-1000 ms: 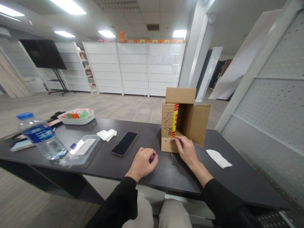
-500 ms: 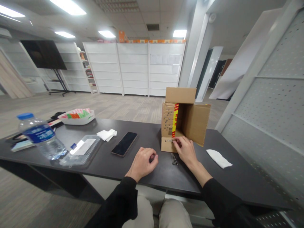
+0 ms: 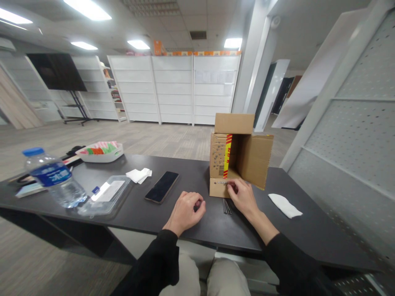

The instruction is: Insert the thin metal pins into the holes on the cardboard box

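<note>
A cardboard box (image 3: 217, 158) stands on the dark table with its mouth towards me, its flaps spread. Along its front bottom flap (image 3: 218, 190) runs a row of small shiny spots, too small to make out clearly. My right hand (image 3: 243, 198) pinches at the right end of this row; whatever is between the fingertips is hidden. Several thin dark metal nails or screws (image 3: 226, 206) lie together on the table just below the flap. My left hand (image 3: 186, 210) rests near the table's front edge, fingers curled into a loose fist, apart from the box.
A phone (image 3: 162, 187) lies left of my left hand. Further left are folded tissues (image 3: 138, 175), a clear plastic case (image 3: 108, 196), a water bottle (image 3: 55, 176) and a white tray (image 3: 101, 157). Another tissue (image 3: 285, 205) lies to the right. The table (image 3: 197, 164) is dark.
My right hand has slid slightly to the right along the flap, and more of the row of shiny spots shows. My left hand has stayed in place.
</note>
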The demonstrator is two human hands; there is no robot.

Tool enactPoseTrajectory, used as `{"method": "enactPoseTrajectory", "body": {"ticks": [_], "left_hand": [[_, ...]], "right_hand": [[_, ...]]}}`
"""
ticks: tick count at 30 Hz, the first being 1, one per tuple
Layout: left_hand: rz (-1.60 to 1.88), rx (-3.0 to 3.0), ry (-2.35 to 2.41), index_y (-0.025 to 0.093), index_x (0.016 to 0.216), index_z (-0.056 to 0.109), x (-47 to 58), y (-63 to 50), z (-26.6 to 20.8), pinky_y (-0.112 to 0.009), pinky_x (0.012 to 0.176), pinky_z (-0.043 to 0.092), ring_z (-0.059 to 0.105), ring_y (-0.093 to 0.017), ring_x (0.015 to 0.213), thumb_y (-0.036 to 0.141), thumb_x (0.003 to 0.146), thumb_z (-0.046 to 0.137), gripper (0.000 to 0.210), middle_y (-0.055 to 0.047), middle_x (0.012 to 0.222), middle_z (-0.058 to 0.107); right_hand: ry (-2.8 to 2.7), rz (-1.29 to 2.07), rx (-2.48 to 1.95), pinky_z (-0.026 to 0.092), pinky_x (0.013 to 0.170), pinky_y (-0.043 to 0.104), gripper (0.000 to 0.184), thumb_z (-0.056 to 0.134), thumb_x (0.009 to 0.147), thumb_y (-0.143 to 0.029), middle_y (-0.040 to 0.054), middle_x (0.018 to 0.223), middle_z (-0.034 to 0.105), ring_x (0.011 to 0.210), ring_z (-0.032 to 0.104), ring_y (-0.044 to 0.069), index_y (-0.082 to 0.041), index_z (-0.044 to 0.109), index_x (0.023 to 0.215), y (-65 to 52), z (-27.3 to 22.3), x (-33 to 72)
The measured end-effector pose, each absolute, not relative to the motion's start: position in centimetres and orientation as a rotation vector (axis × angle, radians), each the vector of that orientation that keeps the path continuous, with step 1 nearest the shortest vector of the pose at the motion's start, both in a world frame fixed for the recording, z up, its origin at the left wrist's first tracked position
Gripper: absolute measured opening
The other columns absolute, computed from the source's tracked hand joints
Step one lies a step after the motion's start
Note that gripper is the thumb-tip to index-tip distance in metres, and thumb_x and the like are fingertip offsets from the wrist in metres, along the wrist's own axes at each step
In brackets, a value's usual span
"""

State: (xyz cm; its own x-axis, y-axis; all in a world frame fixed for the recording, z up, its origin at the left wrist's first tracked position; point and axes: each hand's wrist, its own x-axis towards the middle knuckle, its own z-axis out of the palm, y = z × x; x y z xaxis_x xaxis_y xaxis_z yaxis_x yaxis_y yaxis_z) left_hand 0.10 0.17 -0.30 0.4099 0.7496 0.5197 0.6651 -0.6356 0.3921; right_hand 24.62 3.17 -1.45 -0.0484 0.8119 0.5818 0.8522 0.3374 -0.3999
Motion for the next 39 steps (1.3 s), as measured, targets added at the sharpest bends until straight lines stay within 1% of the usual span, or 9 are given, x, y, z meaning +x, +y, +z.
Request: {"method": "enactPoseTrajectory", "body": {"ticks": [7, 12, 20, 25, 31, 33, 36, 39], "left_hand": [[1.029, 2.526, 1.274, 0.020, 0.077, 0.058, 0.1, 0.0, -0.2, -0.032, 0.075, 0.039, 0.058, -0.013, 0.069, 0.023, 0.086, 0.050, 0.012, 0.001, 0.069, 0.061], [1.017, 2.530, 1.272, 0.020, 0.078, 0.058, 0.1, 0.0, -0.1, -0.032, 0.076, 0.039, 0.058, -0.014, 0.069, 0.023, 0.086, 0.050, 0.012, 0.001, 0.069, 0.062], [1.022, 2.538, 1.277, 0.020, 0.078, 0.058, 0.1, 0.0, 0.0, -0.031, 0.075, 0.039, 0.059, -0.014, 0.069, 0.022, 0.086, 0.050, 0.012, 0.000, 0.069, 0.062], [1.023, 2.537, 1.278, 0.020, 0.078, 0.058, 0.2, 0.0, 0.0, -0.031, 0.076, 0.040, 0.059, -0.014, 0.069, 0.023, 0.086, 0.050, 0.012, 0.000, 0.069, 0.062], [1.016, 2.537, 1.277, 0.020, 0.078, 0.058, 0.1, 0.1, -0.1, -0.031, 0.075, 0.039, 0.059, -0.014, 0.069, 0.023, 0.086, 0.050, 0.012, 0.000, 0.069, 0.062], [1.019, 2.535, 1.277, 0.020, 0.078, 0.058, 0.1, 0.0, -0.1, -0.031, 0.075, 0.039, 0.059, -0.014, 0.069, 0.023, 0.086, 0.050, 0.012, 0.000, 0.069, 0.062], [1.021, 2.534, 1.280, 0.019, 0.077, 0.058, 0.1, 0.0, 0.0, -0.031, 0.075, 0.039, 0.059, -0.013, 0.069, 0.022, 0.085, 0.050, 0.012, 0.000, 0.069, 0.062], [1.023, 2.531, 1.280, 0.020, 0.077, 0.059, 0.1, -0.1, 0.1, -0.031, 0.074, 0.039, 0.059, -0.013, 0.068, 0.022, 0.085, 0.051, 0.011, 0.000, 0.069, 0.062]], "right_hand": [[-2.133, 0.063, -1.297, 0.037, 0.087, 0.038, 0.018, 0.053, 0.084, -0.022, 0.0060, 0.106, 0.067, 0.103, 0.057, 0.024, -0.023, 0.060, 0.100, 0.0, -0.3, 24.7], [-2.291, 0.089, -1.234, 0.036, 0.088, 0.039, 0.022, 0.056, 0.083, -0.023, 0.0067, 0.104, 0.068, 0.100, 0.057, 0.024, -0.022, 0.059, 0.105, -1.7, 0.2, 24.6], [-2.349, 0.087, -1.231, 0.036, 0.089, 0.041, 0.025, 0.058, 0.082, -0.027, 0.0080, 0.107, 0.068, 0.101, 0.056, 0.026, -0.023, 0.060, 0.107, -2.0, 0.4, 24.1], [-2.359, 0.070, -1.235, 0.036, 0.089, 0.042, 0.022, 0.057, 0.083, -0.028, 0.0079, 0.104, 0.069, 0.100, 0.056, 0.025, -0.023, 0.061, 0.104, -1.8, 0.4, 24.0], [-2.323, 0.069, -1.247, 0.036, 0.087, 0.040, 0.014, 0.053, 0.090, -0.031, 0.0068, 0.096, 0.070, 0.094, 0.057, 0.023, -0.022, 0.063, 0.095, -1.3, 0.4, 23.8], [-2.299, 0.065, -1.250, 0.037, 0.086, 0.039, 0.017, 0.049, 0.093, -0.032, 0.0062, 0.093, 0.069, 0.091, 0.058, 0.022, -0.022, 0.064, 0.093, -1.0, 0.3, 23.8], [-2.251, 0.051, -1.246, 0.038, 0.085, 0.038, 0.028, 0.041, 0.098, -0.032, 0.0057, 0.087, 0.069, 0.086, 0.059, 0.021, -0.021, 0.064, 0.089, -0.5, 0.0, 24.0], [-2.152, 0.045, -1.249, 0.040, 0.083, 0.036, 0.033, 0.037, 0.100, -0.032, 0.0056, 0.085, 0.069, 0.084, 0.061, 0.020, -0.021, 0.064, 0.085, 0.3, -0.5, 24.3]]}}
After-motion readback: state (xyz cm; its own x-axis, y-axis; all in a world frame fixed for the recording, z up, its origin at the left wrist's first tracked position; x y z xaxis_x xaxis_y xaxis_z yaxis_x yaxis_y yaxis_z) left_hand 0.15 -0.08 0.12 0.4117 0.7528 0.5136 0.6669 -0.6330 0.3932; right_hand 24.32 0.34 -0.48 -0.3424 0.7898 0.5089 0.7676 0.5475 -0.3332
